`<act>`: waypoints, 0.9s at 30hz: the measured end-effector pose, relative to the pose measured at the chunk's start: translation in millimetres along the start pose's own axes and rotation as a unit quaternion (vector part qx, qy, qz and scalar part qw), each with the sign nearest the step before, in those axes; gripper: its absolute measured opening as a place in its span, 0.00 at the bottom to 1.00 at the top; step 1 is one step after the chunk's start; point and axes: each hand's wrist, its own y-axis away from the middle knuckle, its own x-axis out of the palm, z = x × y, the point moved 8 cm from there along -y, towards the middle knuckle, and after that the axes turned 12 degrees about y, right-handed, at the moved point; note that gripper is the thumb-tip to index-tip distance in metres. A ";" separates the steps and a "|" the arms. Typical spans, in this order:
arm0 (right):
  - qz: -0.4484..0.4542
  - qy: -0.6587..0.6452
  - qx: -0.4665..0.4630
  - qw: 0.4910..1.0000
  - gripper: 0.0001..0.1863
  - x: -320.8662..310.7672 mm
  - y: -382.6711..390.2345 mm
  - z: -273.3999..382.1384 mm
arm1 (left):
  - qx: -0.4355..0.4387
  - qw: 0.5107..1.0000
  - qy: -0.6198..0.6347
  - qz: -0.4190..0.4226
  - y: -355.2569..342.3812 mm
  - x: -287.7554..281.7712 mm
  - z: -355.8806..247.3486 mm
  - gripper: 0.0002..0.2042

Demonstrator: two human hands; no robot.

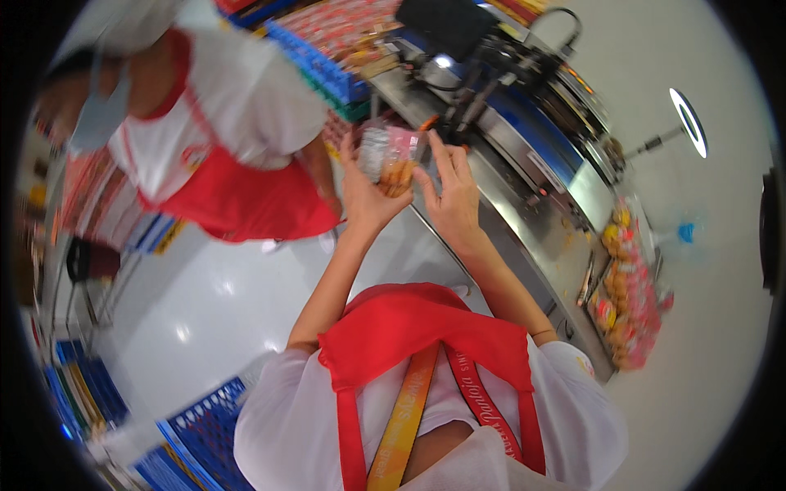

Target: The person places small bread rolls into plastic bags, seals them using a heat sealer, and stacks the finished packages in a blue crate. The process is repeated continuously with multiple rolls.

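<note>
A small clear packet (392,155) with golden-brown pieces and a pink and white printed top is up in front of me, beside the steel counter's edge. My left hand (367,196) grips its left side, fingers and thumb around it. My right hand (449,192) is closed on its right side, thumb low and fingers raised along the edge. A steel and blue machine (524,139) with black fittings stands on the counter just beyond my hands.
A co-worker (221,164) in a red apron stands close at my left. Blue crates (315,53) of packets are at the back. The steel counter (524,217) runs along my right, with bagged goods (630,290) and a ring lamp (688,123). More crates (201,421) sit low left.
</note>
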 end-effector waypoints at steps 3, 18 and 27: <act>0.128 -0.279 0.226 0.925 0.57 21.3 29.0 -58.3 | -0.002 0.996 0.088 0.029 9.3 31.5 3.8 0.59; -0.170 -0.029 0.387 0.906 0.25 -310.0 163.2 -402.7 | 0.037 0.889 0.194 0.413 70.4 289.0 -110.6 0.46; -0.069 0.423 0.555 0.713 0.25 -446.9 255.4 -719.8 | -0.091 0.698 0.213 0.677 154.6 431.0 -133.8 0.20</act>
